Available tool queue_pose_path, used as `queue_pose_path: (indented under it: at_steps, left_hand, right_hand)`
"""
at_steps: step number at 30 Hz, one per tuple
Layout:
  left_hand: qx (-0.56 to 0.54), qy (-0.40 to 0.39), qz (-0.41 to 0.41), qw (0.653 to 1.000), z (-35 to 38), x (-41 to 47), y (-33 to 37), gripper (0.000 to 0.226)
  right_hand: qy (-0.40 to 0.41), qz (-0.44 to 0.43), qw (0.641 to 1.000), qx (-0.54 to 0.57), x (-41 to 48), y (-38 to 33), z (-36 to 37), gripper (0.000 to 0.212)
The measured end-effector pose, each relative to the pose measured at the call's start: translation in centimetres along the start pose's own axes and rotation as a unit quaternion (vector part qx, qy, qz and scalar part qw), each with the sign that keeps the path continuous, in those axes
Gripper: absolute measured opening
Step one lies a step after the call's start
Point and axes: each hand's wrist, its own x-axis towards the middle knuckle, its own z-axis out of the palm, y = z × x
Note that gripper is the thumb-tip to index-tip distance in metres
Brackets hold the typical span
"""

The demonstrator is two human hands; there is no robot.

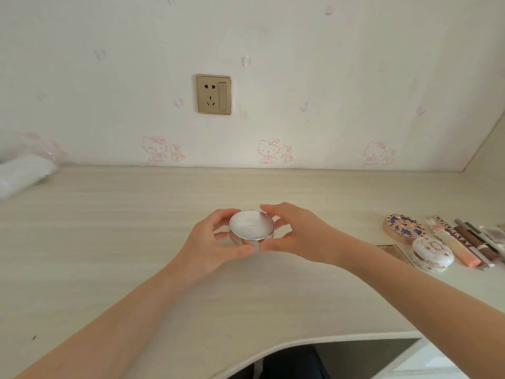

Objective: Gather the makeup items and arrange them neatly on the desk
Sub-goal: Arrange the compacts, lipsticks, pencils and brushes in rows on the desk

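Silver round compact [251,225] sits mid-desk [109,242], gripped from both sides: left hand [216,242] and right hand [297,236] curl fingers around its rim. Off right lie other cosmetics, one brown tube [455,233] lettered "CUTORKFY", apparently.

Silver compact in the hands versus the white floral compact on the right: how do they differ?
The silver compact has a plain, flat, shiny top; the white floral compact has a domed lid with pink flowers. The silver compact is gripped by the left hand and right hand at the middle of the desk; the white floral compact lies untouched beside other makeup. Both are round and closed.
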Motion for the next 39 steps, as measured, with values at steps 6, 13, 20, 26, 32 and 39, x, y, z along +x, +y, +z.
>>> queue_pose_path:
  at_steps: [6,13,20,26,32,39]
  left_hand:
    - [-0.009,0.014,0.008,1.0,0.1,0.5,-1.2,0.074]
    - [0.006,0.033,0.011,0.999,-0.2,0.8,-1.8,0.072]
    - [0.006,0.037,-0.003,0.999,0.0,0.7,-1.9,0.077]
    - [0.009,0.045,-0.019,0.999,0.0,0.7,-2.1,0.074]
    - [0.009,0.043,-0.026,0.999,0.0,0.7,-2.3,0.076]
    - [0.028,0.034,-0.041,0.998,-0.1,0.9,-2.6,0.085]
  right_hand:
    - [-0.026,-0.044,0.998,-0.038,1.2,0.3,0.4,0.084]
    - [-0.028,-0.058,0.998,-0.026,2.2,-0.1,0.4,0.074]
    - [-0.037,-0.05,0.996,-0.059,2.6,-0.7,-0.2,0.072]
    - [-0.055,-0.049,0.992,-0.101,2.8,-1.0,-0.4,0.073]
    - [-0.076,-0.037,0.992,-0.092,2.9,-1.1,-0.6,0.067]
    - [-0.115,-0.004,0.987,-0.109,3.5,-1.4,-1.5,0.062]
